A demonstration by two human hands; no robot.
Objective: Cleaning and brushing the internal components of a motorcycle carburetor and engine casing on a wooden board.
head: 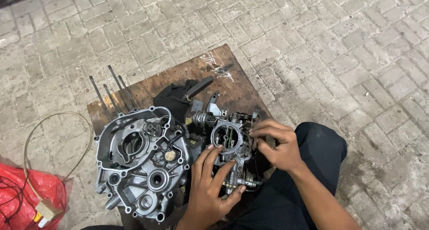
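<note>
Layout rel. to board

Board (170, 80) lies on paved ground. On it: engine case (140, 160) at near-left, w/ rods (109, 93) behind it. Carburetor (228, 138) just right of case, cloth (172, 98) behind. Left hand (210, 192) touches carb. near side, right hand (279, 145) its right side. Bag (29, 196) and wire loop (56, 143) on ground, well left of board.
</note>
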